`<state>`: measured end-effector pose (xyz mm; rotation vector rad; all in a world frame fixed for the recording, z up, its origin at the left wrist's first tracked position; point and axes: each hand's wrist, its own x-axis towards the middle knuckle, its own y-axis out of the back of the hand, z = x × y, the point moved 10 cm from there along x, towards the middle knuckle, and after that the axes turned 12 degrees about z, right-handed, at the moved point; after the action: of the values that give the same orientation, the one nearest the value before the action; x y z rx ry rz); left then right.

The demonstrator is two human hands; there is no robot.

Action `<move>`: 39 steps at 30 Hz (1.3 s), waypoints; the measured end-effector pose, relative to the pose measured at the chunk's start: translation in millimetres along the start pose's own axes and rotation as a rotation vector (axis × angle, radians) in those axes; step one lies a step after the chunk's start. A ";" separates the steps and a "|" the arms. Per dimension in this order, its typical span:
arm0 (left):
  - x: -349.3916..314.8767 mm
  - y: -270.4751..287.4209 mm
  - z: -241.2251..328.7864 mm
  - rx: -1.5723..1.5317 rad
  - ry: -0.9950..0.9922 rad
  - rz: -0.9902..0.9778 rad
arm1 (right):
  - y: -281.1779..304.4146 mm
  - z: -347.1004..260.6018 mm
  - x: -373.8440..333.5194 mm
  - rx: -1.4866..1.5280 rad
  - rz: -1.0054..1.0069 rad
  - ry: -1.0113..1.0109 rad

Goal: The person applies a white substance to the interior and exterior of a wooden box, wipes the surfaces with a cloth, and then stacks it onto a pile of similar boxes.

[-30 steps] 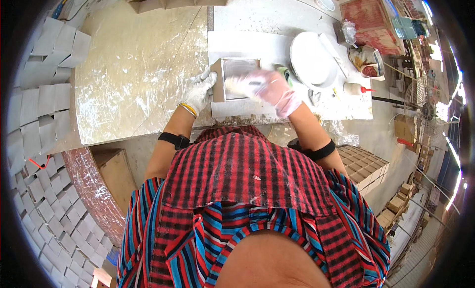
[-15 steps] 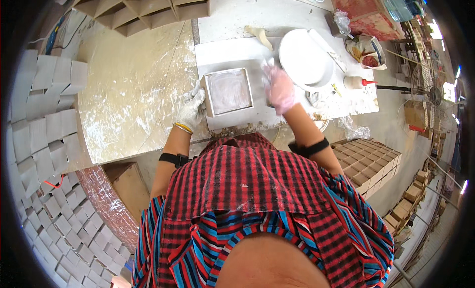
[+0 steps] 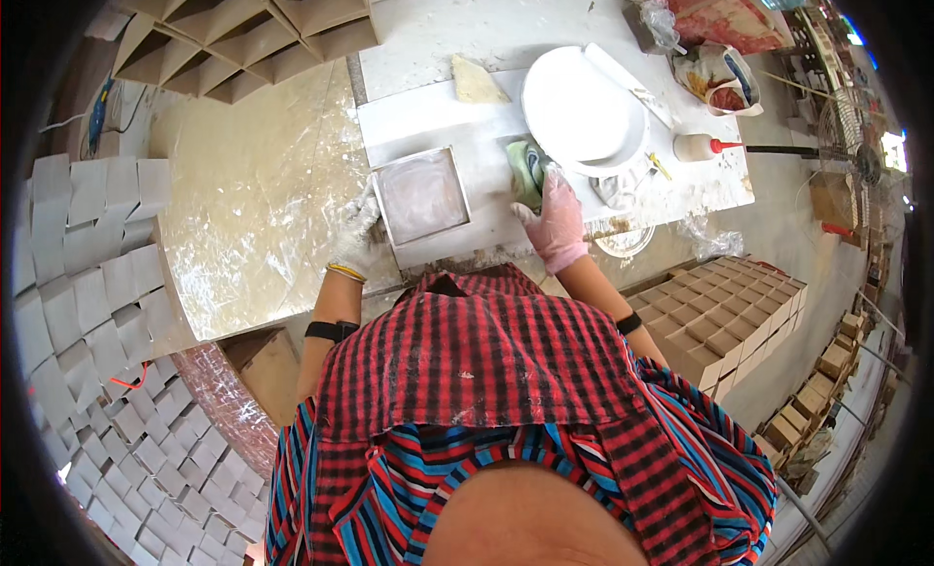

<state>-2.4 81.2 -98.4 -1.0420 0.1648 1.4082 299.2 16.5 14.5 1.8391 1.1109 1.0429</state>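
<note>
A shallow square box [image 3: 422,196] with pale walls and a whitish, smeared inside lies on the table. My left hand [image 3: 354,231], in a whitish work glove, is at its left side with the fingers closed against the wall. To the right of the box, my right hand [image 3: 557,222] wears a thin pinkish see-through glove. Its fingers close on the near end of a crumpled green cloth [image 3: 526,173], with the thumb toward the box. Just beyond that cloth stands a round white tub [image 3: 574,109], a white flat stick [image 3: 623,79] resting across its rim.
A pale flat piece [image 3: 477,81] lies beyond the box. Right of the tub are a red-tipped squeeze bottle [image 3: 696,147] and a white rag [image 3: 615,191]. Cardboard grids stand at the far left [image 3: 243,31] and on the right [image 3: 720,308]. Grey boxes [image 3: 97,264] are stacked left.
My right hand has come nearer to me, from a blurred motion beside the tub to the green cloth. The box has turned slightly beside my left hand. The whole view has shifted a little.
</note>
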 end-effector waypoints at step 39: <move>-70.9 -119.6 90.0 0.692 -0.414 0.125 | -12.3 -8.0 45.1 0.995 -0.210 -0.436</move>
<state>40.9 111.6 58.5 -0.1683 0.3837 1.4886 301.4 63.7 18.7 2.4296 1.6366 -0.1287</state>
